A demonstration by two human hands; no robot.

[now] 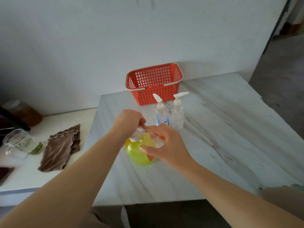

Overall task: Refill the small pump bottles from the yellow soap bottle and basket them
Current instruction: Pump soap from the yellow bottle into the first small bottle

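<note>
Pale, grey-veined marble makes up the tabletop (213, 145), which stands against a plain white wall. At its far edge sits a red plastic basket (154, 95) with a cream rim and lattice walls; nothing shows inside it. Just in front of the basket stand two small pump bottles, upright and close beside each other. The left pump bottle (161, 115) carries a blue print, and the right pump bottle (177, 116) is clear; both have white pump tops on.

Nearer, at the middle of the tabletop, stands the yellow soap bottle (136, 153), upright, with both hands on its upper part. The left hand (130, 122) comes down from above, its fingers curled tightly round the white pump head (137, 134). The right hand (166, 143) wraps the bottle's shoulder from the right, thumb on the near side and fingers bent round the far side. How full the bottle is I cannot tell.

To the left runs a lower white counter (24, 175). On it lie a crumpled brown cloth (60, 147) and a glass measuring cup (19, 142), with an amber-filled jar (24, 112) at the far end by the wall.
</note>
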